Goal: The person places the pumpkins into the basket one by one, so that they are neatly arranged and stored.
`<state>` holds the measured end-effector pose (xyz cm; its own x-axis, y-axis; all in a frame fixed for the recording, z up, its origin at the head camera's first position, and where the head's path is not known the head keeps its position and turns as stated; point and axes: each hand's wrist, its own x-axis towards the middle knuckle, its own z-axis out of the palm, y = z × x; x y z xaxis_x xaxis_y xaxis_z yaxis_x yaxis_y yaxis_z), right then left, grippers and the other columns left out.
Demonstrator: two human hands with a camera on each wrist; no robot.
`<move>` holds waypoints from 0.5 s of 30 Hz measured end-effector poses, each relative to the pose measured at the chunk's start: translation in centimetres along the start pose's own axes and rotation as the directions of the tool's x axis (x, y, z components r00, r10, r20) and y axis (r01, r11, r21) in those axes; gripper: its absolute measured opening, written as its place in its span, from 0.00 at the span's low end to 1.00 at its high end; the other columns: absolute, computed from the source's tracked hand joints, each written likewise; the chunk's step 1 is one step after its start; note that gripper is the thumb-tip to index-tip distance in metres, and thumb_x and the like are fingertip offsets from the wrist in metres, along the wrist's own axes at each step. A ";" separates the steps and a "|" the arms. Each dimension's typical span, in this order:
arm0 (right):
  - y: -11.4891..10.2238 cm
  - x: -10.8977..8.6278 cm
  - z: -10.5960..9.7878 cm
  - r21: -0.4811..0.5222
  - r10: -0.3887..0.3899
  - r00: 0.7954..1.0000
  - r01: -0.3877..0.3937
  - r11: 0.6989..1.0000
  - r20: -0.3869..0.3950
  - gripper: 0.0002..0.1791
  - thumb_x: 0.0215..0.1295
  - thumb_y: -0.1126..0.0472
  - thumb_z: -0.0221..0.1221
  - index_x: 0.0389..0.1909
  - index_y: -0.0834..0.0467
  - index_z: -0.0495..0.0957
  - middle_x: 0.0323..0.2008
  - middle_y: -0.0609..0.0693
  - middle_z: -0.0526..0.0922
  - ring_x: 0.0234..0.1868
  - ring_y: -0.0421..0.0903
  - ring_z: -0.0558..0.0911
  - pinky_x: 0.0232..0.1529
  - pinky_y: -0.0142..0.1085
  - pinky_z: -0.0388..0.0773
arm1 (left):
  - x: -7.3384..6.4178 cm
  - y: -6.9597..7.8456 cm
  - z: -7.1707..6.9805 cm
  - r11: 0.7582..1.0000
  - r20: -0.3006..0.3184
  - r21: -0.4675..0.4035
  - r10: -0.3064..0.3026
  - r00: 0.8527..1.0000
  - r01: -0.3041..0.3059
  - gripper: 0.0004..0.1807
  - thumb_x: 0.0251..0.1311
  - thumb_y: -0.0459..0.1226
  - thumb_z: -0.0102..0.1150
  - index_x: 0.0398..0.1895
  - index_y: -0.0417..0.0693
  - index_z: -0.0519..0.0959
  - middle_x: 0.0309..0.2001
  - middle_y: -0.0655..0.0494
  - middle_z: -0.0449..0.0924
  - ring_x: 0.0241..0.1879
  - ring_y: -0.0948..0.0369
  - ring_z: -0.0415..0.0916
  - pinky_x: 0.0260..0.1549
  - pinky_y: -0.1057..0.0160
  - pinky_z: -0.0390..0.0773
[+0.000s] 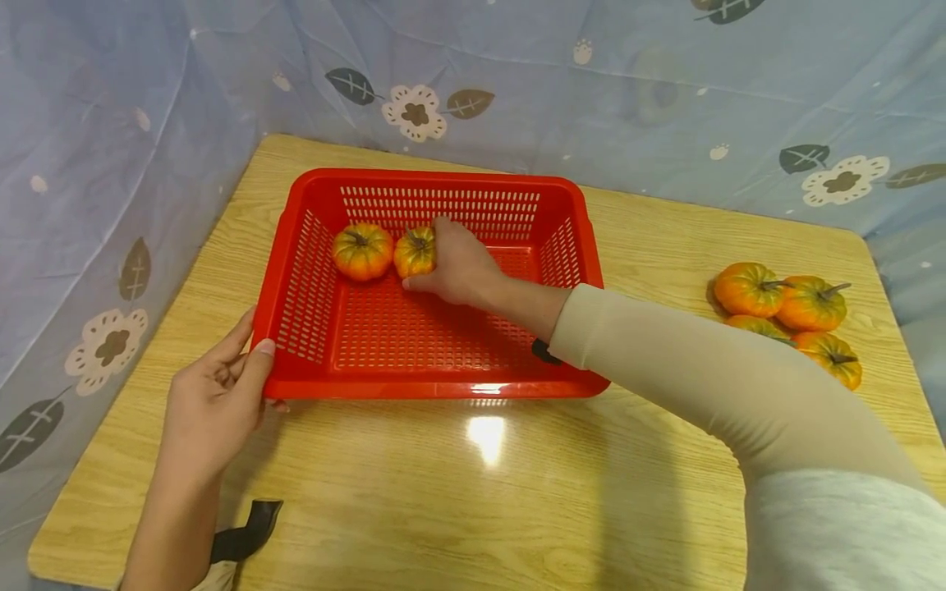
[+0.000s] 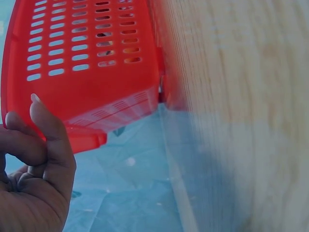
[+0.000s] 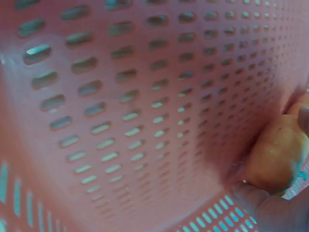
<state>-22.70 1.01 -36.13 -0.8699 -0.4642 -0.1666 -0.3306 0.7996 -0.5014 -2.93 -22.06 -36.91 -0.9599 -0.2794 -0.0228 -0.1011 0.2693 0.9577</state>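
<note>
My right grip holds a pumpkin at the red basket's eleven o'clock.
My left grip pinches its rim at eight o'clock, seemingly for steadiness.

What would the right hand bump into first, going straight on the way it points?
Probably the left pumpkin in the basket, beside the held pumpkin; whether they touch is unclear.

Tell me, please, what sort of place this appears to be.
Probably a screened-off tabletop workspace indoors: there is a yellowish wood-grain table, blue floral sheeting hung behind and beside it, and a red perforated plastic basket on top.
</note>
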 end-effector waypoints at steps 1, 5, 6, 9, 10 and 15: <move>0.0 0.0 0.0 -0.002 0.000 1.000 0.000 1.000 -0.001 0.42 0.58 0.43 0.73 0.62 0.64 0.67 0.53 0.56 0.75 0.56 0.51 0.76 0.60 0.40 0.74 | 0.0 0.0 0.0 1.000 -0.001 -0.004 0.000 1.000 0.000 0.30 0.75 0.40 0.55 0.77 0.43 0.63 0.26 0.57 0.86 0.07 0.59 0.66 0.07 0.67 0.66; 0.1 -0.1 0.1 0.010 0.000 1.000 0.000 1.000 -0.003 0.44 0.57 0.43 0.74 0.63 0.66 0.66 0.52 0.57 0.76 0.55 0.51 0.77 0.59 0.40 0.75 | -0.1 0.0 -0.1 1.000 -0.003 -0.003 0.003 1.000 -0.003 0.30 0.75 0.40 0.55 0.76 0.43 0.63 0.29 0.60 0.87 0.08 0.58 0.68 0.08 0.68 0.69; 0.1 -0.1 0.1 0.012 0.001 1.000 -0.001 1.000 -0.003 0.45 0.57 0.43 0.74 0.63 0.67 0.65 0.51 0.57 0.76 0.54 0.51 0.78 0.58 0.40 0.76 | -0.1 0.0 -0.1 1.000 -0.003 0.006 0.007 1.000 -0.007 0.30 0.75 0.40 0.55 0.76 0.43 0.63 0.29 0.61 0.87 0.08 0.58 0.68 0.08 0.68 0.69; 0.2 0.0 0.2 0.007 0.012 1.000 -0.012 1.000 0.001 0.48 0.56 0.42 0.74 0.65 0.69 0.64 0.51 0.59 0.77 0.53 0.52 0.80 0.56 0.39 0.78 | -0.1 0.0 -0.1 0.999 -0.003 0.039 0.023 1.000 -0.023 0.29 0.76 0.40 0.54 0.77 0.44 0.63 0.24 0.58 0.85 0.07 0.59 0.65 0.06 0.64 0.63; 0.2 0.0 0.2 0.000 0.018 1.000 -0.018 1.000 0.002 0.49 0.56 0.41 0.74 0.65 0.69 0.63 0.51 0.59 0.78 0.53 0.52 0.80 0.55 0.39 0.79 | 0.0 0.0 -0.1 0.999 -0.003 0.042 0.027 1.000 -0.027 0.29 0.76 0.39 0.54 0.77 0.43 0.63 0.23 0.58 0.84 0.07 0.60 0.64 0.05 0.63 0.61; 0.3 0.0 0.2 -0.051 0.034 0.999 -0.033 0.998 0.014 0.53 0.54 0.38 0.74 0.66 0.71 0.63 0.50 0.62 0.79 0.53 0.54 0.81 0.54 0.40 0.80 | 0.0 -0.1 0.1 0.999 0.000 0.027 0.035 0.999 -0.035 0.30 0.76 0.39 0.54 0.76 0.42 0.63 0.23 0.57 0.84 0.08 0.60 0.66 0.06 0.65 0.64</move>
<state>-22.76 1.23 -36.42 -0.8756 -0.4417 -0.1952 -0.3197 0.8331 -0.4513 -2.93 -22.04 -37.03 -0.9628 -0.2701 0.0105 -0.0747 0.3033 0.9500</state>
